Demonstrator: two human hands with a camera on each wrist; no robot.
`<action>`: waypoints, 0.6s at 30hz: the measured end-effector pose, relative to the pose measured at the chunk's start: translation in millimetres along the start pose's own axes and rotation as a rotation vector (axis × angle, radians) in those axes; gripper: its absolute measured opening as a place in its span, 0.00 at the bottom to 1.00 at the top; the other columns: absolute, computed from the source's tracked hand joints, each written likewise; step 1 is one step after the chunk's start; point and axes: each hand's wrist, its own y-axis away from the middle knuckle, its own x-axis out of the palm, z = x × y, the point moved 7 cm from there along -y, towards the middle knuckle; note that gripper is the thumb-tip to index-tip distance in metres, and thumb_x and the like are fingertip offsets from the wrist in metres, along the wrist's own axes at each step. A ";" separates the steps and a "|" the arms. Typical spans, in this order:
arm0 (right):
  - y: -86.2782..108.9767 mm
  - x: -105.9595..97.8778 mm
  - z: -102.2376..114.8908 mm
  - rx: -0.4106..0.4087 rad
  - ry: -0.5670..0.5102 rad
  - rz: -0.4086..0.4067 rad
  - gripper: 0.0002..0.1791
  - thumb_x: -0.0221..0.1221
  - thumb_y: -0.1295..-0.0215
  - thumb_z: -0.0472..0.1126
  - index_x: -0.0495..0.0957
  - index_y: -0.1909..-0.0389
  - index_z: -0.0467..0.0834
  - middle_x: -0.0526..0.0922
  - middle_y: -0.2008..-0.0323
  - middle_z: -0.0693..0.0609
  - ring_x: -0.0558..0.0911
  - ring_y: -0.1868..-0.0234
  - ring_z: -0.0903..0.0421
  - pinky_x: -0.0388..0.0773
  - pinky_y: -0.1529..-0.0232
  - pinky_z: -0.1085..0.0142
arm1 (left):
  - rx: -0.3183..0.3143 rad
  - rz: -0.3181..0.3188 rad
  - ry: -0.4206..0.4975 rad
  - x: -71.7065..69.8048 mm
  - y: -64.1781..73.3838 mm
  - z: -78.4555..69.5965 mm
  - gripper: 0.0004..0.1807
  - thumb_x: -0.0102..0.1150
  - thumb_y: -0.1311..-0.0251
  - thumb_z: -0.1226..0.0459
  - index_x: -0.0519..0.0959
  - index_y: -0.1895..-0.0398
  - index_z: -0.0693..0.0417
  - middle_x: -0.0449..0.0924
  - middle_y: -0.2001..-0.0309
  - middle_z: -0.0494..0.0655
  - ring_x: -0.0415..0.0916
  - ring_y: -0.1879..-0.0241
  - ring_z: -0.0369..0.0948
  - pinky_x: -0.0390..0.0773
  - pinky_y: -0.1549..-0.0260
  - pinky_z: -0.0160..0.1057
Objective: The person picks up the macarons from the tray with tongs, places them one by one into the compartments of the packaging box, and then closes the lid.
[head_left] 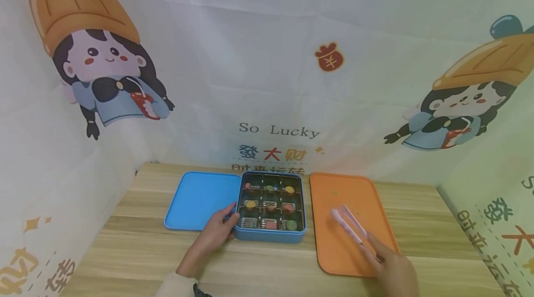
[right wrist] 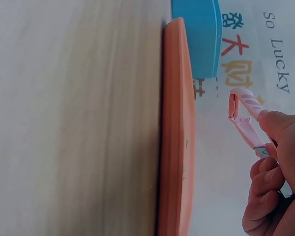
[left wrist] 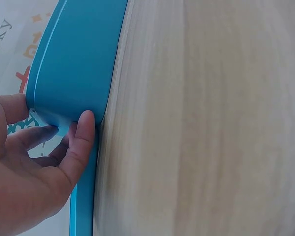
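A blue tin [head_left: 270,235] with a dark divided insert holds small yellow, pink and green pieces, such as the green piece [head_left: 291,225] at its near right corner. The near left compartment shows only its ridged base. My left hand [head_left: 219,228] rests at the tin's near left corner, thumb by the rim and fingers against the wall. My right hand [head_left: 394,264] grips pink tongs [head_left: 352,228] over the orange tray [head_left: 333,260]. Their arms stand apart. A salmon-coloured bit [right wrist: 233,105] shows at their tips; whether it is held or part of them I cannot tell.
A flat blue lid [head_left: 200,199] lies left of the tin on the wooden table [head_left: 258,271]. Tiny green specks [head_left: 335,193] dot the orange tray. A printed cloth backdrop [head_left: 267,56] stands right behind the table, with more of it at both sides.
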 end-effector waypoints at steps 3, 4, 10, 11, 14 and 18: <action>-3.4 2.2 5.1 0.011 -0.014 0.012 0.22 0.72 0.48 0.42 0.86 0.50 0.42 0.57 0.88 0.64 0.50 0.85 0.71 0.54 0.87 0.72 | -0.004 0.002 0.001 0.1 0.0 0.2 0.30 0.48 0.25 0.60 0.59 0.25 0.61 0.64 0.34 0.68 0.71 0.48 0.51 0.83 0.65 0.41; -4.8 3.0 6.8 0.011 -0.019 0.014 0.22 0.72 0.48 0.42 0.86 0.50 0.42 0.57 0.88 0.65 0.50 0.86 0.72 0.54 0.88 0.72 | -0.007 0.004 0.001 0.1 0.0 0.4 0.30 0.48 0.25 0.60 0.59 0.25 0.61 0.65 0.34 0.67 0.71 0.48 0.51 0.83 0.64 0.41; -12.6 6.5 19.2 -0.053 -0.035 0.011 0.23 0.73 0.50 0.40 0.86 0.50 0.41 0.56 0.88 0.66 0.49 0.85 0.73 0.53 0.89 0.74 | -0.023 0.008 -0.001 0.5 0.1 1.5 0.30 0.47 0.25 0.60 0.58 0.24 0.60 0.64 0.34 0.67 0.70 0.47 0.51 0.83 0.62 0.42; -13.6 6.9 20.9 -0.064 -0.033 0.004 0.23 0.74 0.50 0.40 0.86 0.51 0.42 0.57 0.88 0.66 0.50 0.85 0.73 0.54 0.88 0.74 | -0.024 0.008 -0.002 0.5 0.3 1.4 0.30 0.47 0.25 0.60 0.58 0.24 0.60 0.64 0.33 0.67 0.70 0.47 0.51 0.83 0.63 0.42; -16.0 8.9 25.2 -0.091 -0.032 -0.014 0.23 0.75 0.53 0.40 0.87 0.52 0.42 0.59 0.88 0.66 0.51 0.85 0.73 0.54 0.87 0.74 | -0.027 0.008 -0.005 0.5 0.5 1.4 0.30 0.47 0.25 0.60 0.58 0.24 0.60 0.63 0.33 0.67 0.70 0.47 0.51 0.83 0.63 0.42; -18.3 12.9 31.5 -0.125 -0.049 -0.009 0.24 0.75 0.53 0.39 0.86 0.51 0.41 0.59 0.88 0.67 0.50 0.85 0.75 0.54 0.88 0.76 | -0.023 0.007 -0.005 0.5 -0.1 1.1 0.30 0.47 0.25 0.60 0.58 0.24 0.60 0.63 0.32 0.67 0.70 0.47 0.51 0.82 0.64 0.40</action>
